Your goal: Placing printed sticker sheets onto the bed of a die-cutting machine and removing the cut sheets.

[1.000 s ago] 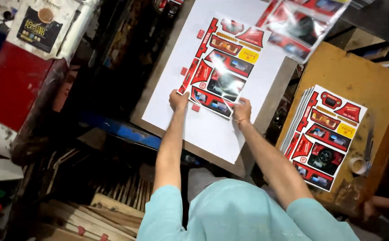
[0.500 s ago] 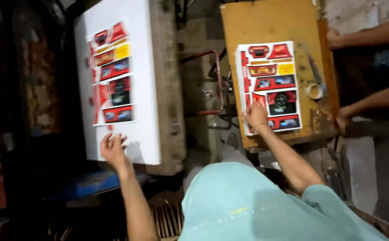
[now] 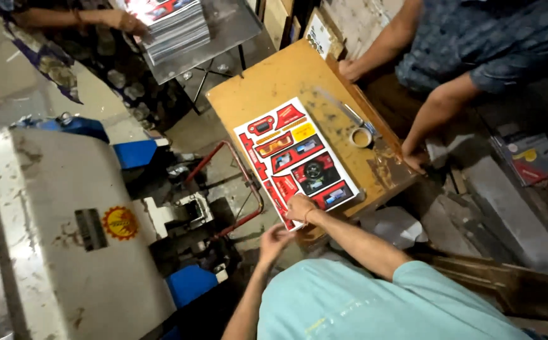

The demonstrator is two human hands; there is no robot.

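Nearest the camera, the left hand (image 3: 275, 238) hangs in the air just off the near edge of the bench (image 3: 286, 75), fingers loosely spread and palm turned toward the sheets, holding nothing that can be made out. Just beyond it the right hand (image 3: 300, 208) rests on the near corner of the stack of printed sheets (image 3: 296, 157), fingers curled down onto the top sheet's edge; whether the thumb has got under that edge is too blurred to tell. The stack lies flat on the near half of the bench, its near corner jutting slightly past the bench edge. The sheets look like thin card printed in red with die-cut outlines: light and stiff enough to lift flat, but likely to bend if carried by one corner, and probably slick-faced, so the top one may slide on its neighbours. The overhanging near corner and the long side edges seem the best places to take hold, one hand on each side. Farther along the bench, near its right edge, sit a roll of tape (image 3: 361, 136) and a long thin blade-like tool (image 3: 340, 108). Beyond that, a co-worker's forearm (image 3: 384, 44) leans on the far corner, and another pile of sheets (image 3: 174, 24) sits on a grey metal stand at the top.
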